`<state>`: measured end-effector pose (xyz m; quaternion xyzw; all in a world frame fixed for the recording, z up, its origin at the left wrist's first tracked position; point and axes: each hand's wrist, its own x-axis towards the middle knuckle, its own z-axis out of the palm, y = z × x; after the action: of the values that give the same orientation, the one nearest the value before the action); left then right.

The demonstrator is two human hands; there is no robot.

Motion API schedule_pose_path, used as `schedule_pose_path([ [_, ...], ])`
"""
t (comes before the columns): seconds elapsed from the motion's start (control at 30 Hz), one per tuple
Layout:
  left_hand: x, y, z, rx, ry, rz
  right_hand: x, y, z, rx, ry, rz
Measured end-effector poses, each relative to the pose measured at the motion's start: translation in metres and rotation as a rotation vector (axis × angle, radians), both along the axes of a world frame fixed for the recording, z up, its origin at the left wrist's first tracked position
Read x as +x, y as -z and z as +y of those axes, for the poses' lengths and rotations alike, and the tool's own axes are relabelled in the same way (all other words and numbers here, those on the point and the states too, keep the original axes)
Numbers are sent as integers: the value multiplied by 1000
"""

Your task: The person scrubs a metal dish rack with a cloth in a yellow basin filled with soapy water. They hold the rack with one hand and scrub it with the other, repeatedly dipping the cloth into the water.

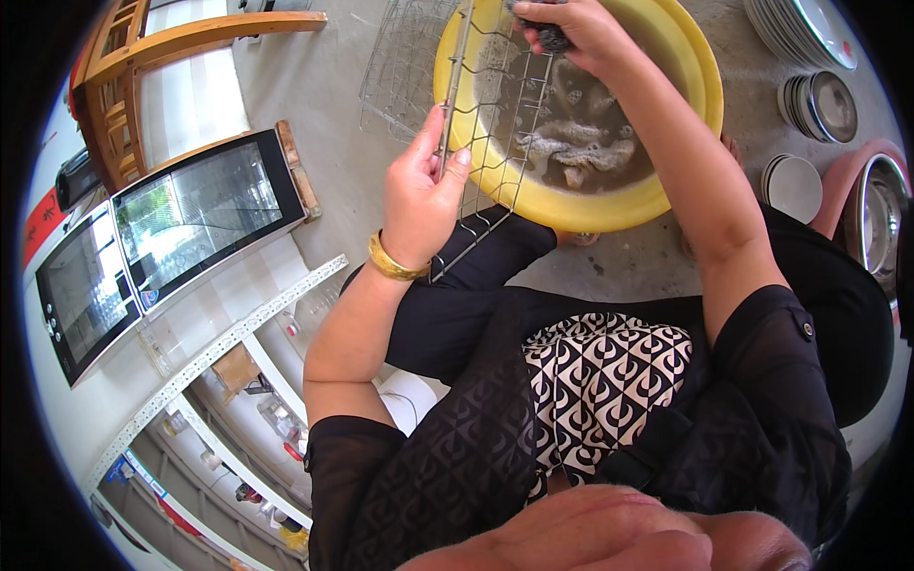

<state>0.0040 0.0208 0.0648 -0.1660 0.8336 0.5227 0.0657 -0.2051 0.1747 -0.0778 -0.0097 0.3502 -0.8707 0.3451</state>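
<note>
My left hand (428, 196), with a gold bangle at the wrist, grips one long edge of a metal wire rack (457, 75). The rack is held tilted over the left side of a yellow plastic basin (607, 212), its lower end near my knee. In my right hand (582, 32) is a dark wire scourer (553, 37), close to the upper part of the rack; the fingers are partly cut off by the picture's top edge. Murky, sudsy water (621, 93) fills much of the basin. A soaked greyish cloth (585, 153) lies in it.
More wire racks (400, 71) lie on the floor left of the basin. At right stand stacked plates (821, 32), bowls (832, 107), white dishes (794, 189) and a metal basin (882, 214). A glass-fronted cabinet (203, 214), wooden chair (114, 82) and metal shelving (221, 335) are at left.
</note>
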Motion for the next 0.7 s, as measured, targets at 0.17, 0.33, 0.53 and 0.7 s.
schedule_pose_path([
  [0.17, 9, 10, 1, -173, 63, 85, 5, -5, -25, 405, 73, 234],
  [0.33, 8, 6, 0, -133, 90, 10, -2, -9, -16, 521, 85, 294],
  [0.53, 5, 0, 0, -28, 96, -9, -12, 15, 5, 143, -28, -28],
  [0.7, 2, -2, 5, 99, -2, 23, -4, -6, 9, 13, -68, -58],
])
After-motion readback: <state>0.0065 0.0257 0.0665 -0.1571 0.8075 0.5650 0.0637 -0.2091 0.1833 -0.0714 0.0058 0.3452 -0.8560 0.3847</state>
